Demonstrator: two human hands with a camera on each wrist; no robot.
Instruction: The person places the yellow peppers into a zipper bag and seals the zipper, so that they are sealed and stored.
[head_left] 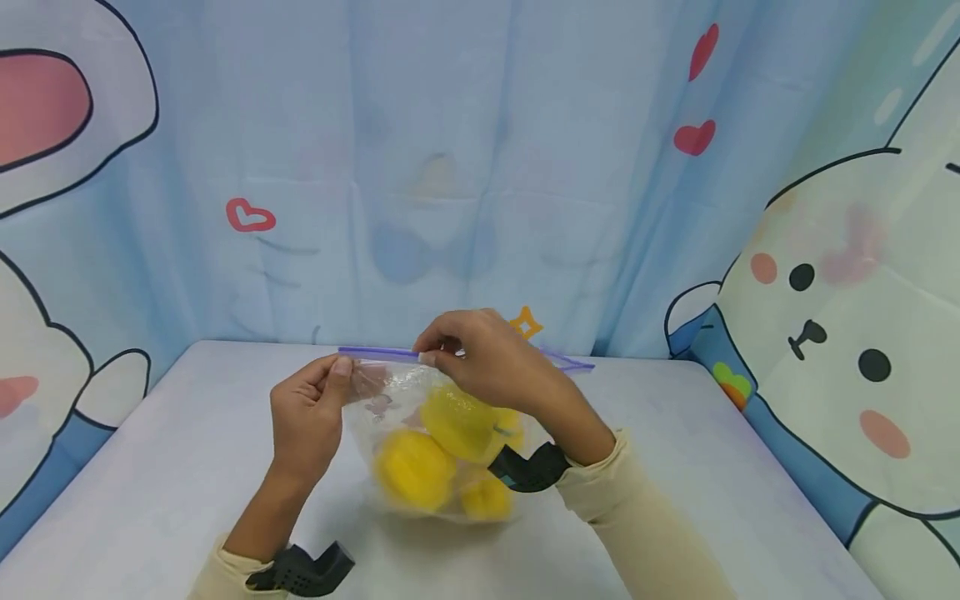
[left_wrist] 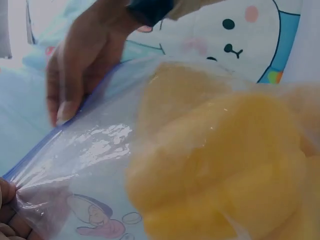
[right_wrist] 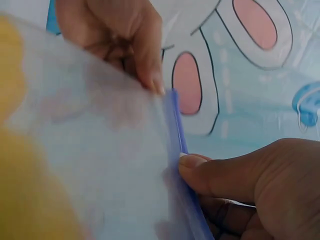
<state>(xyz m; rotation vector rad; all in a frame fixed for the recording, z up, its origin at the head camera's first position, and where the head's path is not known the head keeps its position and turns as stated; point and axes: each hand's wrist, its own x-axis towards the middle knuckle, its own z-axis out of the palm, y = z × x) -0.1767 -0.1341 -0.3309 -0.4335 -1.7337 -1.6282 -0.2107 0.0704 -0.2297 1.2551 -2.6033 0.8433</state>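
Observation:
A clear zip bag [head_left: 367,417] with a purple zip strip [head_left: 377,353] stands above the white table, its strip along the top. Several soft-looking yellow things [head_left: 415,469] lie inside; the plastic blurs their kind. My left hand [head_left: 306,417] pinches the bag's upper left corner between thumb and fingers, just below the strip. Further right along the strip, my right hand [head_left: 491,358] pinches it with thumb and fingertips. In the right wrist view the right thumb [right_wrist: 200,170] presses on the purple edge. Right of that hand, the strip's edges appear parted.
The white table [head_left: 187,467] stretches around the bag. Behind it hangs a light blue curtain [head_left: 300,125] with printed hearts and a cartoon rabbit [head_left: 847,333]. A black wrist camera [head_left: 311,571] sits on the left wrist, another [head_left: 531,468] on the right.

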